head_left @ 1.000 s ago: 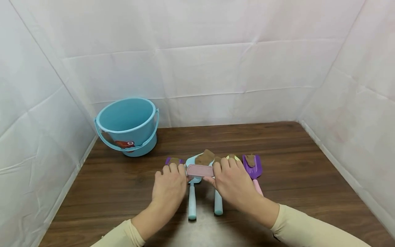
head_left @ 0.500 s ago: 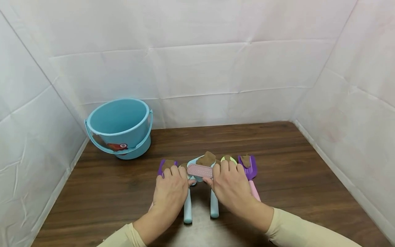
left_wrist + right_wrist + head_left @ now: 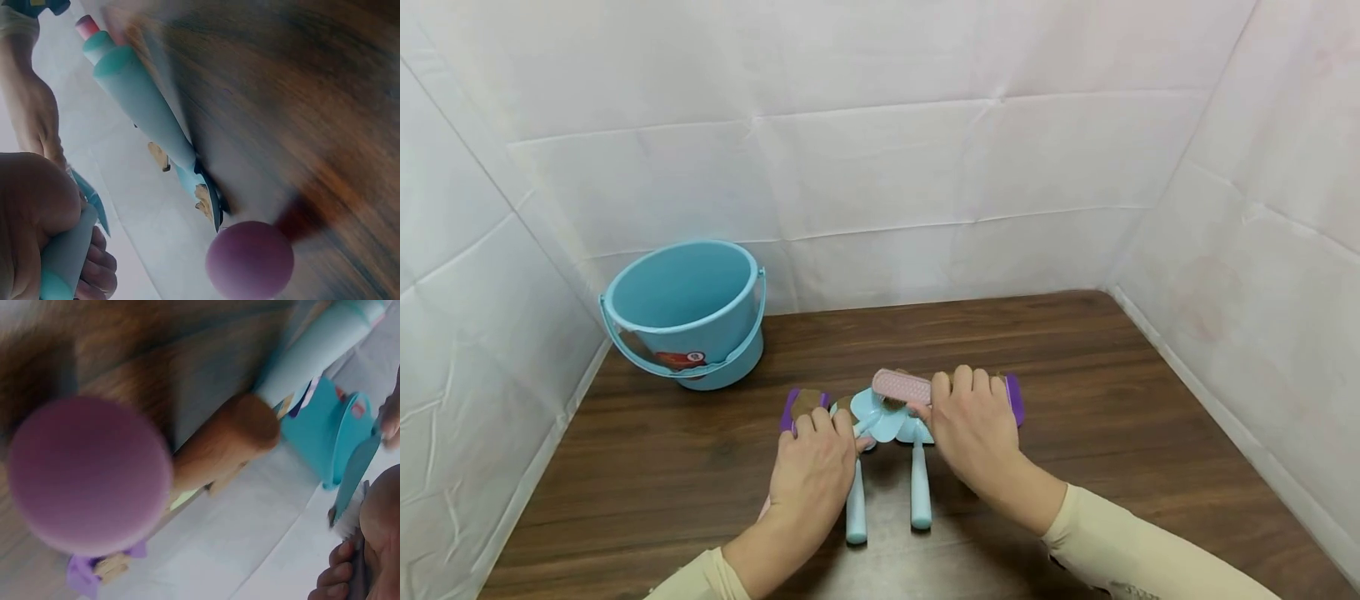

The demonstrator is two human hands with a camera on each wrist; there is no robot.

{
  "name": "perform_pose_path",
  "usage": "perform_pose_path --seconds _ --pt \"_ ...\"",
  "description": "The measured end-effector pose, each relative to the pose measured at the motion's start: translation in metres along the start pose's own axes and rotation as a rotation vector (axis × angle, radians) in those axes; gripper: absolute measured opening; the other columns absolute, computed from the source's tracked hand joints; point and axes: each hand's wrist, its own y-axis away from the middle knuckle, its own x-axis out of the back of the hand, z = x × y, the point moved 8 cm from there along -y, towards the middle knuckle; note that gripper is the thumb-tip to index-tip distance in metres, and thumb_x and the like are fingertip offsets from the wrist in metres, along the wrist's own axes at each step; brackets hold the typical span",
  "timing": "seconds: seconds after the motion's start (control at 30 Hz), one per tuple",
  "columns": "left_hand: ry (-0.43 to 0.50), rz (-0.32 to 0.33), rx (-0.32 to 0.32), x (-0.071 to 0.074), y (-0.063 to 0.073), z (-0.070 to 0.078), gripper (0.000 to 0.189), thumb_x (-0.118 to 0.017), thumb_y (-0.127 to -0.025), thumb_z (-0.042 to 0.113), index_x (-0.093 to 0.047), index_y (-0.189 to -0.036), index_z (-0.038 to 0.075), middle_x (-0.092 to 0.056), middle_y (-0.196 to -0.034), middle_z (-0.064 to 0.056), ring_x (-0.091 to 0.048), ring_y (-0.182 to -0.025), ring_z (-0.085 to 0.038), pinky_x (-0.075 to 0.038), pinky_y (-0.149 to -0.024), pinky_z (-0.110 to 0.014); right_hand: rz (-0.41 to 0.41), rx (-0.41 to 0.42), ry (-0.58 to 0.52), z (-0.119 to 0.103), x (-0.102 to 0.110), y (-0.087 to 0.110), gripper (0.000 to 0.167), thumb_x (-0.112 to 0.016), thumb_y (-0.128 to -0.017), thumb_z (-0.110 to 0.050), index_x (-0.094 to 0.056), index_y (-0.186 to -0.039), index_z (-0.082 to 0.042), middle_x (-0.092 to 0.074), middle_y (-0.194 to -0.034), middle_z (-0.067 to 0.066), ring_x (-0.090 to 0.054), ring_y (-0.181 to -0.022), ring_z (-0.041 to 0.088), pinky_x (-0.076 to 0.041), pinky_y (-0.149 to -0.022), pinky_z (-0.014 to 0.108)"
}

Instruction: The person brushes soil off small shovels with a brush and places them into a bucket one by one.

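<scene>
White cloth walls (image 3: 880,167) rose round a dark wood-grain table (image 3: 1097,417). Toward its far left stood the light-blue bucket (image 3: 722,335), upright, its carrying handle hanging down in front over a red label (image 3: 681,359). Cream sleeves (image 3: 1138,542) reached in from the near edge. The left hand (image 3: 811,458) had its fingers wrapped round the handle of a light-blue trowel (image 3: 883,419), lifted off the table, its blade tilted toward the other hand. The right hand (image 3: 976,427) had its fingers curled round a pink-backed brush (image 3: 901,387), also raised, its bristles (image 3: 350,520) turned down right at the trowel's blade. Beneath and beside them, more hand tools lay on the table: a left pale-blue handle (image 3: 856,504) and a right pale-blue handle (image 3: 921,492) pointed toward the person, a purple scoop (image 3: 787,410) showed past the left knuckles, and another purple head (image 3: 1015,400) was partly covered by the right hand. A brown lump (image 3: 807,403) sat on the left scoop.
</scene>
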Motion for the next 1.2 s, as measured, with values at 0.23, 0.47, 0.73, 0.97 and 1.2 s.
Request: perform_pose_path --seconds 0.23,0.47,0.73,0.97,1.2 --pt "-0.002 -0.078 -0.016 -0.008 0.005 -0.002 0.057 -0.055 -0.095 0.059 -0.041 -0.076 0.008 -0.041 -0.066 -0.008 -0.045 -0.057 -0.02 -0.039 -0.047 -0.031 -0.045 -0.046 -0.03 0.011 -0.008 -0.005 0.056 -0.058 -0.097 -0.054 -0.044 -0.074 -0.005 -0.042 -0.068 0.01 -0.045 -0.057 0.028 -0.039 -0.051 0.038" --pt "-0.024 -0.05 0.029 -0.007 0.0 -0.006 0.056 -0.06 -0.093 0.059 -0.046 -0.076 0.007 -0.043 -0.067 -0.007 -0.049 -0.059 -0.02 -0.042 -0.049 -0.032 -0.043 0.087 -0.12 -0.031 0.012 0.01 0.055 -0.043 -0.101 -0.055 -0.048 -0.077 -0.006 -0.044 -0.07 0.008 -0.046 -0.061 0.025 -0.038 -0.051 0.036" --pt "-0.044 -0.058 0.024 -0.005 0.003 -0.005 0.06 -0.058 -0.093 0.062 -0.044 -0.075 0.006 -0.039 -0.066 -0.006 -0.044 -0.058 -0.018 -0.04 -0.049 -0.03 -0.078 0.028 -0.055 -0.025 -0.001 0.013 0.055 -0.055 -0.097 -0.057 -0.047 -0.076 -0.006 -0.046 -0.072 0.01 -0.048 -0.064 0.027 -0.036 -0.054 0.037" --pt "-0.052 -0.039 0.018 -0.005 0.005 -0.005 0.059 -0.056 -0.094 0.061 -0.043 -0.075 0.007 -0.037 -0.066 -0.005 -0.041 -0.057 -0.017 -0.038 -0.048 -0.029 -0.069 0.008 -0.045 -0.011 -0.01 0.005 0.057 -0.053 -0.099 -0.056 -0.041 -0.072 -0.007 -0.04 -0.067 0.009 -0.041 -0.055 0.025 -0.034 -0.05 0.035" --pt "-0.055 -0.035 0.015 -0.007 0.006 -0.006 0.059 -0.057 -0.093 0.062 -0.044 -0.075 0.007 -0.039 -0.065 -0.006 -0.044 -0.057 -0.018 -0.04 -0.048 -0.03 -0.109 -0.013 -0.036 -0.002 -0.017 -0.002 0.058 -0.056 -0.099 -0.055 -0.037 -0.071 -0.008 -0.035 -0.065 0.007 -0.037 -0.054 0.022 -0.034 -0.05 0.033"
